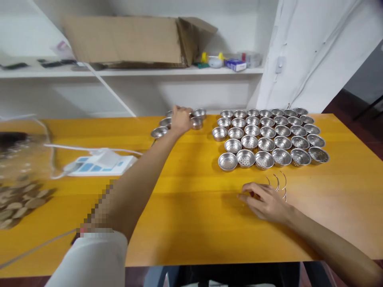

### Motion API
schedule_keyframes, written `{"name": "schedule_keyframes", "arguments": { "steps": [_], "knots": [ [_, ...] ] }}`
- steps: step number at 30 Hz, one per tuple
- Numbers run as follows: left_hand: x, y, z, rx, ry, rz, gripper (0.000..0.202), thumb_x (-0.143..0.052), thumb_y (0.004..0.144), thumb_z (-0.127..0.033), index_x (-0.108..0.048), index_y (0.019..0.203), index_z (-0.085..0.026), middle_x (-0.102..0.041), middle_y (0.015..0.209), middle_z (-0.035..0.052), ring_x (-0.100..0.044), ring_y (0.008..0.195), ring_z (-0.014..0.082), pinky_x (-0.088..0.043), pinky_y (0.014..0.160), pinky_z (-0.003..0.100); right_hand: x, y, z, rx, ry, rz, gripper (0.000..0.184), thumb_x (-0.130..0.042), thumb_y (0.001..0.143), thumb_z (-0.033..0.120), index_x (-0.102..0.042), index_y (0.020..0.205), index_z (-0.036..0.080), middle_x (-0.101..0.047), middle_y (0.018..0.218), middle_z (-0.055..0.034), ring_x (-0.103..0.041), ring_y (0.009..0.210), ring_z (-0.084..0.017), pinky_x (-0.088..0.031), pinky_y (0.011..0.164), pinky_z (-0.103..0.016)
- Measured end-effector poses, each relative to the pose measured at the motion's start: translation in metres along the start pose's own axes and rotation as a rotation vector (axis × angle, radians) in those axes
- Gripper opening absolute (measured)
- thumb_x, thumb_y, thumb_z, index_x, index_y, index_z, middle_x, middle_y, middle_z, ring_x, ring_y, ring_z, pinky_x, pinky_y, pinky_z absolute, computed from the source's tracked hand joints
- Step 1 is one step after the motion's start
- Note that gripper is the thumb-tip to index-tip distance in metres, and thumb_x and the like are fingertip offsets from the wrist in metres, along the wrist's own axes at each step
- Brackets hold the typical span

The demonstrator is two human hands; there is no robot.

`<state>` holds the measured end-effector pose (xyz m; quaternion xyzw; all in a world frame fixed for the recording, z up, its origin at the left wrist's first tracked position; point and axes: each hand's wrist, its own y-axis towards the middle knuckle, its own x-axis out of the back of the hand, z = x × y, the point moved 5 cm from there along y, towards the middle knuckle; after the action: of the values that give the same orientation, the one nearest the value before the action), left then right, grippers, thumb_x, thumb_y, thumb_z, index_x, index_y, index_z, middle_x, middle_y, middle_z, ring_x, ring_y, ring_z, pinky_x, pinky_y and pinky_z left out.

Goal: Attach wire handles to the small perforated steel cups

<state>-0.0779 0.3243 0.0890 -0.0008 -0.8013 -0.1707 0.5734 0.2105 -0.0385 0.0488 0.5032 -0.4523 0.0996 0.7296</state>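
My left hand (182, 120) reaches to the back of the table, into a small group of steel cups. Its fingers curl down at the rim of one cup, which the hand mostly hides. Beside it stand a steel cup (196, 122) on the right and another steel cup (159, 132) on the left. My right hand (267, 202) is low over the table, thumb and fingers drawn together. A small reddish bit shows between them, too little to name. Just behind that hand lie several thin curved metal wires (283, 181).
Rows of perforated steel cups (264, 160) fill the back right. On the left are a white power strip (98, 165) with cables, and a blurred clear bag with round wooden discs (18, 203). Behind the table, a shelf (143, 72) bears a cardboard box (125, 40).
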Motion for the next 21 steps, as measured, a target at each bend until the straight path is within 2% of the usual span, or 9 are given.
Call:
{"name": "schedule_keyframes", "arguments": {
  "steps": [2,4,8,15,21],
  "knots": [
    [-0.002,0.019,0.005,0.037,0.061,0.063,0.050,-0.076,0.089,-0.025,-0.070,0.138,-0.011,-0.074,0.137,0.0186,-0.037,0.152,0.0456,-0.032,0.128,0.064,0.002,0.003,-0.002,-0.012,-0.013,-0.017,0.030,-0.051,0.105,0.003,-0.072,0.119,0.019,-0.077,0.106,-0.0096,-0.064,0.070,-0.014,-0.050,0.058,-0.025],
    [-0.009,0.034,0.010,0.057,0.113,0.142,0.061,-0.079,0.082,-0.026,-0.072,0.140,-0.011,-0.074,0.139,0.0224,-0.046,0.148,0.0482,-0.036,0.125,0.062,0.005,0.005,-0.004,-0.018,-0.025,-0.037,0.030,-0.052,0.103,0.001,-0.072,0.117,0.018,-0.076,0.103,-0.0094,-0.062,0.068,-0.014,-0.047,0.056,-0.026],
    [-0.023,0.056,0.018,0.033,0.178,0.271,0.067,-0.078,0.074,-0.025,-0.075,0.140,-0.015,-0.080,0.135,0.0184,-0.063,0.136,0.0406,-0.038,0.124,0.050,0.008,0.007,-0.005,-0.029,-0.023,-0.060,0.024,-0.054,0.105,0.001,-0.070,0.110,0.018,-0.075,0.099,-0.0086,-0.061,0.068,-0.014,-0.048,0.059,-0.028],
    [-0.036,0.072,0.025,0.044,0.256,0.275,0.057,-0.073,0.075,-0.024,-0.084,0.131,-0.017,-0.084,0.132,0.0172,-0.071,0.135,0.0407,-0.046,0.122,0.046,0.001,0.004,-0.001,-0.005,0.012,-0.022,0.019,-0.056,0.109,0.005,-0.069,0.104,0.018,-0.073,0.096,-0.0071,-0.063,0.072,-0.015,-0.049,0.061,-0.028],
    [-0.035,0.062,0.018,0.020,0.271,0.268,0.055,-0.074,0.080,-0.024,-0.083,0.134,-0.017,-0.082,0.140,0.0162,-0.072,0.137,0.0373,-0.051,0.120,0.040,-0.002,0.001,-0.003,0.004,0.011,0.006,0.018,-0.057,0.108,0.005,-0.070,0.104,0.017,-0.074,0.098,-0.0071,-0.066,0.076,-0.015,-0.051,0.064,-0.029]
  ]
}}
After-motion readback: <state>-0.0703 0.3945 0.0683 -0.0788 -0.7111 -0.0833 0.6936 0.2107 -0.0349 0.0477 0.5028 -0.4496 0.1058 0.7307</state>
